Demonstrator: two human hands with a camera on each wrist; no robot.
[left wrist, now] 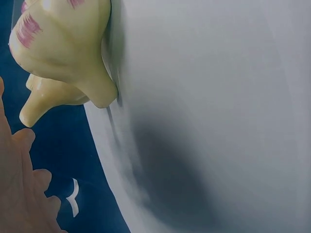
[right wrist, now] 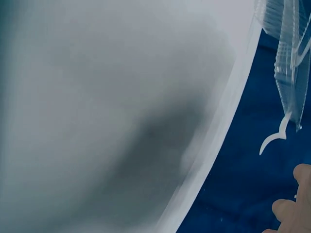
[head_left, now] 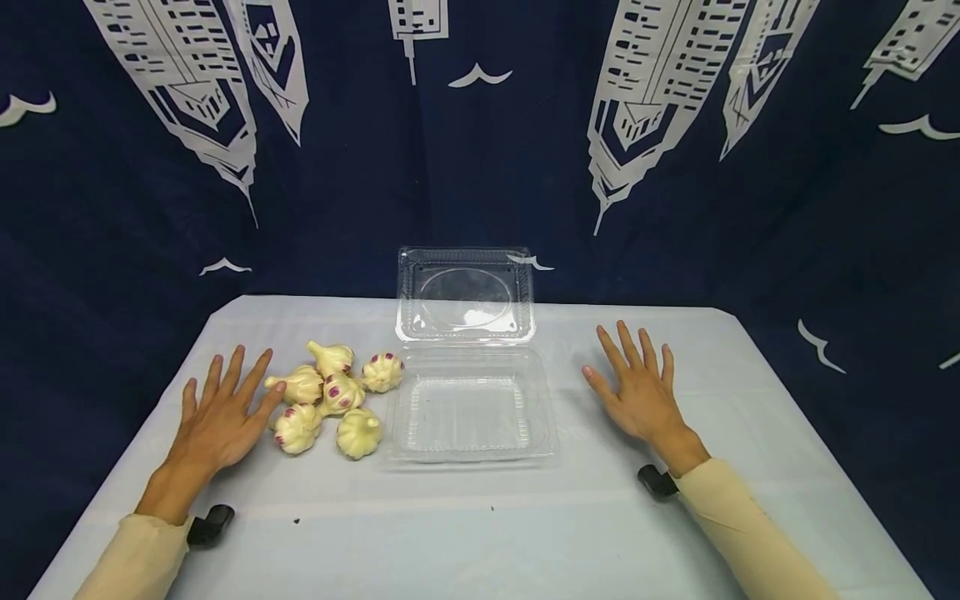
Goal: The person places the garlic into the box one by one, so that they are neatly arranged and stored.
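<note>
Several garlic bulbs [head_left: 342, 393], cream with purple marks, lie in a cluster left of centre. Just right of them stands a clear plastic clamshell container [head_left: 468, 417], its lid [head_left: 465, 296] raised at the back; nothing shows inside it. My left hand [head_left: 221, 425], fingers spread and straight, is beside the leftmost bulbs and holds nothing. In the left wrist view, two bulbs [left wrist: 63, 43] appear near its fingertips. My right hand [head_left: 639, 396] is spread flat to the right of the container, apart from it. The right wrist view catches the container's edge [right wrist: 291, 63].
A white cloth covers the table [head_left: 600, 533], whose far edge meets a dark blue curtain [head_left: 480, 183] printed with white buildings and birds. Small dark specks [head_left: 296, 521] dot the cloth near the front. A black wrist camera [head_left: 212, 527] sits at the left cuff.
</note>
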